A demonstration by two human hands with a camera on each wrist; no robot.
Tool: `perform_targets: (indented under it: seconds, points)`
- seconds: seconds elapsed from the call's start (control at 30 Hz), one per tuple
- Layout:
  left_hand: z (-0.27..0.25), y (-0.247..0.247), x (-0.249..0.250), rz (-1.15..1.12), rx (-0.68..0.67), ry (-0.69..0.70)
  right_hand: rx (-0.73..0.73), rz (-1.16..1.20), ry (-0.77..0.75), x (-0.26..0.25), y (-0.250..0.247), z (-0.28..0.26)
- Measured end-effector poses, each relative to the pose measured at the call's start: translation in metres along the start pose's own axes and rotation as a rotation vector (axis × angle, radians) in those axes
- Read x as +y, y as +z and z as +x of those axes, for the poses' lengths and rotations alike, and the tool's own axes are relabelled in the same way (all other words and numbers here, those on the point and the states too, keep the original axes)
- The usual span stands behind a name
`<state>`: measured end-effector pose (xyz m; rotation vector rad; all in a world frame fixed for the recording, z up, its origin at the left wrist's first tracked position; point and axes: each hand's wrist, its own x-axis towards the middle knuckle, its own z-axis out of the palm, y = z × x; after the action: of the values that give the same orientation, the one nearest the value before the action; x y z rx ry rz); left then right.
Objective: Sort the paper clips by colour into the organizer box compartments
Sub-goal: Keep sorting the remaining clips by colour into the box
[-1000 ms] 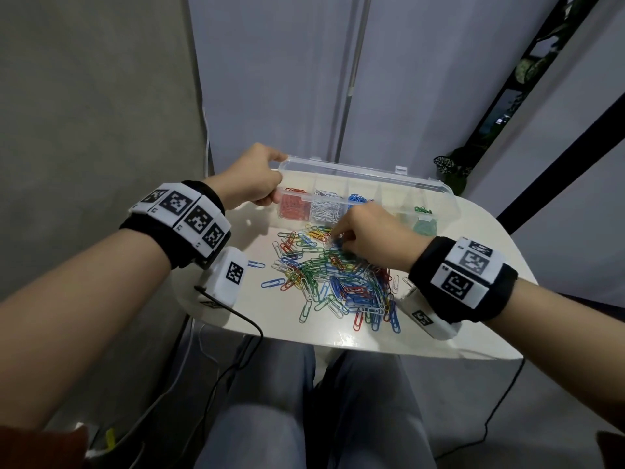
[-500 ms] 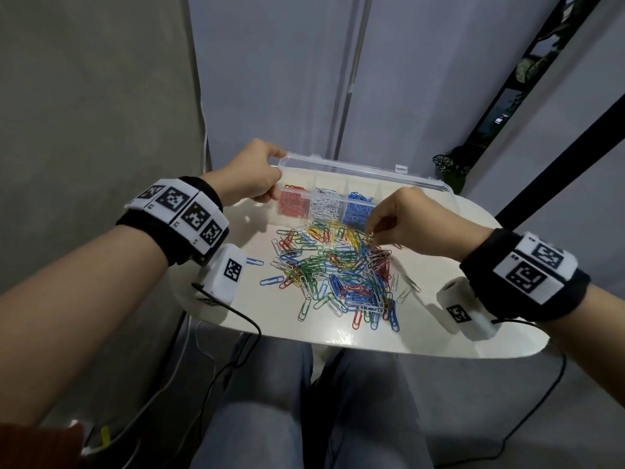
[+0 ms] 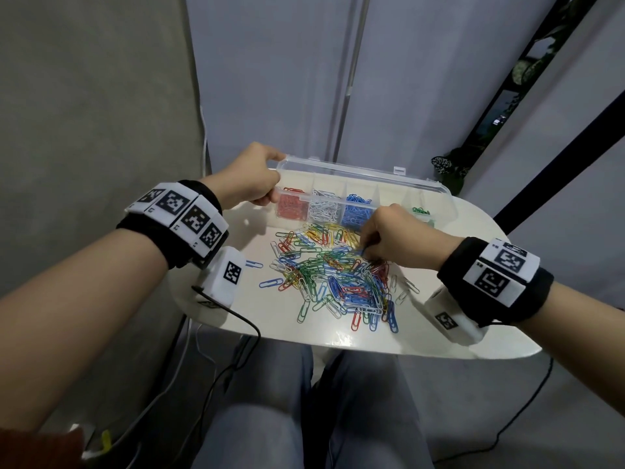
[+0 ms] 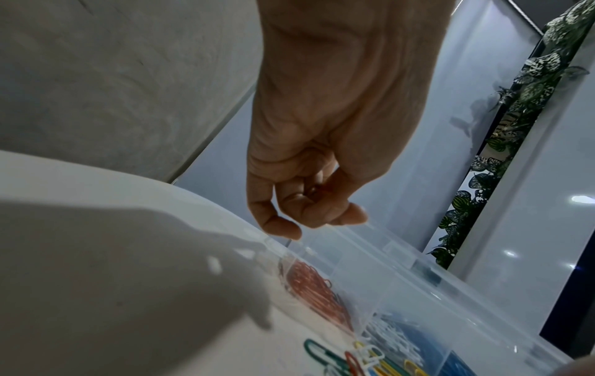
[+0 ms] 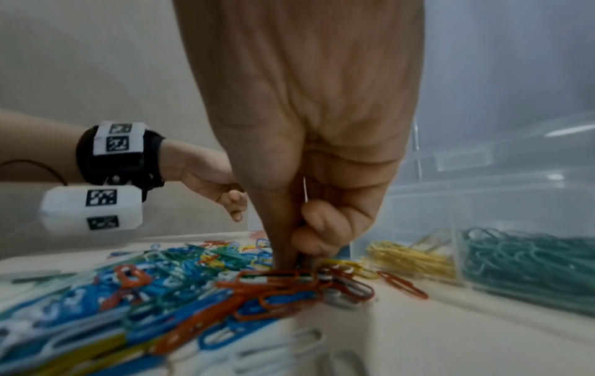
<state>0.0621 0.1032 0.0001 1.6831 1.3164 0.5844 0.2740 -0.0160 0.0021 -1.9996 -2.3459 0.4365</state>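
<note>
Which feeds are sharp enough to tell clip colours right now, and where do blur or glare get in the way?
Head view: sharp, pile colours readable, glare on the table near edge. Right wrist: motion-blurred foreground, yet yellow and green compartments readable. Left wrist: soft, with a broad shadow on the table.

We see the organizer box (image 3: 365,174) at the desk's (image 3: 236,245) far edge. The paper clip pile (image 3: 334,275) lies before it, between our wrists.

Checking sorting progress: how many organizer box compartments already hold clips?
5, left to right in the organizer box: red clips, white clips, blue clips, yellow clips hidden behind the right hand in the head view, green clips.
</note>
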Motion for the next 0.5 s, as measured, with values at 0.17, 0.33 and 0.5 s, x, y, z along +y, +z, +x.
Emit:
perform_targets:
  seconds: [0.17, 0.33, 0.5]
  points:
    - [0.000, 0.000, 0.000, 0.009, 0.003, 0.006, 0.096, 0.360, 0.076, 0.007, -0.019, -0.006]
    - [0.000, 0.000, 0.000, 0.018, 0.006, 0.004, 0.317, 0.668, 0.236, 0.013, -0.053, 0.007]
    - [0.000, 0.000, 0.000, 0.022, 0.004, 0.003, 0.258, 0.691, 0.347, 0.010, -0.060, 0.034]
